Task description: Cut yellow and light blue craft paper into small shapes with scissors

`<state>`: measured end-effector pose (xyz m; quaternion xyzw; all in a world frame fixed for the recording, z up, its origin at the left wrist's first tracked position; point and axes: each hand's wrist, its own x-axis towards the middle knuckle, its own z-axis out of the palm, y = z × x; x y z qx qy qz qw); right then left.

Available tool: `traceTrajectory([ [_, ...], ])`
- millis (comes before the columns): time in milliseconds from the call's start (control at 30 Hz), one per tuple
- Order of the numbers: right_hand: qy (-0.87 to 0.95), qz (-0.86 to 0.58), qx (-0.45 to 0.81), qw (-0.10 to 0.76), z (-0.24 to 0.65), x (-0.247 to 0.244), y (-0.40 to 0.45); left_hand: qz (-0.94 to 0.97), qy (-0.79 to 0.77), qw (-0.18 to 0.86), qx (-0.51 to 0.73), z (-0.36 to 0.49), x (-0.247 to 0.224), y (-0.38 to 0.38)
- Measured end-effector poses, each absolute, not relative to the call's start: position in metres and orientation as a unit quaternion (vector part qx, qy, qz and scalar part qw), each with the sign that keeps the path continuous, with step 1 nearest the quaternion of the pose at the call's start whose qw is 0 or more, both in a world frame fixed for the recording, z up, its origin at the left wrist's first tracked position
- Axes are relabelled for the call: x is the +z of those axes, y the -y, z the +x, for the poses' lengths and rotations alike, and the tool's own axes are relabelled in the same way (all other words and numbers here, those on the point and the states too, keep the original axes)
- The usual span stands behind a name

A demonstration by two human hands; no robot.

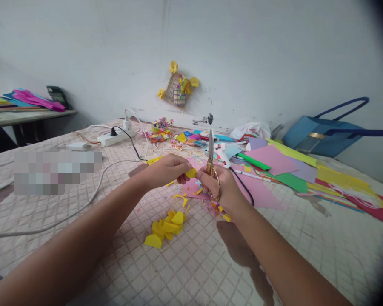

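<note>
Between my two hands is a small yellow paper piece (190, 173). My left hand (170, 168) pinches it from the left. My right hand (221, 185) has a pair of scissors (210, 146) with gold handles in its grip, blades upright and pointing away from me. The right thumb and fingertips reach the right edge of the yellow piece. On the cloth below my hands lies a heap of cut yellow paper pieces (166, 227), several of them rounded. Thin yellow scraps (181, 199) lie just behind that heap.
A white glue gun (222, 155) lies behind my right hand. Coloured paper sheets (274, 157) spread to the right, before a blue bag (322, 136). A power strip (116, 137) and a white cable (97, 187) are on the left. A decorated stick frame (178, 90) hangs on the wall.
</note>
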<state>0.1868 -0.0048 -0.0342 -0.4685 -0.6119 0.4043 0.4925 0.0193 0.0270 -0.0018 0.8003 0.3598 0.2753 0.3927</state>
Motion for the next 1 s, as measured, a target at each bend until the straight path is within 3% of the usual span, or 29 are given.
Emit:
traceTrajectory([
  [233, 0.619, -0.465, 0.39, 0.499, 0.186, -0.029, 0.007, 0.801, -0.329, 0.417, 0.275, 0.017, -0.004, -0.03],
  [567, 0.593, -0.444, 0.422, 0.523, 0.186, -0.027, 0.008, 0.801, -0.144, 0.491, 0.311, 0.016, -0.022, -0.037],
  [1000, 0.596, -0.432, 0.434, 0.519, 0.188, -0.028, 0.008, 0.819, -0.226, 0.464, 0.252, 0.013, -0.009, -0.031],
])
